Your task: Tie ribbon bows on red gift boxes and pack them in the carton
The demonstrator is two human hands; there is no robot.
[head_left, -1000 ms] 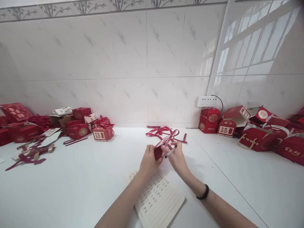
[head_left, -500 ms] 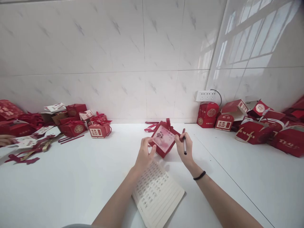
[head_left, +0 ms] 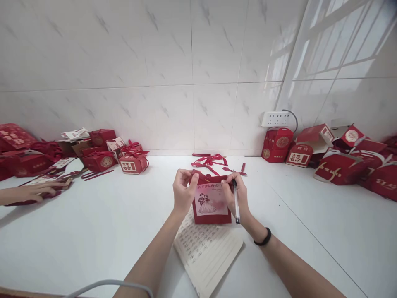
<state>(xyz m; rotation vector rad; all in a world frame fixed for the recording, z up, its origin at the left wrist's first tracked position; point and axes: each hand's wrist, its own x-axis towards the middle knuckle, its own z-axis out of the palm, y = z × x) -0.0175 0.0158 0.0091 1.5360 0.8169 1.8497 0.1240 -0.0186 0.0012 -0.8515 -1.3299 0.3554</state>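
Observation:
A red gift box (head_left: 214,218) with a pink picture of a bridal couple faces me, upright, over the far end of an open notebook (head_left: 217,258) with handwritten lines. My left hand (head_left: 184,190) is closed on its upper left edge, thumb in front. At the upper right edge, my right hand (head_left: 241,200) pinches the box too, while a pen (head_left: 236,205) stays tucked in the fingers, pointing down. Behind the box lie loose red ribbons (head_left: 214,159). The fingers behind the box are hidden.
Red boxes, cards and ribbons are heaped at the left, with a small box (head_left: 132,164) nearest the middle. Another person's hand (head_left: 40,192) rests on flat pieces there. More red boxes (head_left: 341,167) stand at the right, by a power strip (head_left: 279,119). A grey cable (head_left: 108,282) crosses the near edge.
The box has come nearer and turned square to me, now over the notebook. My left hand has shifted to its top edge. The ribbons behind show more, and the other person's hand has reached further in.

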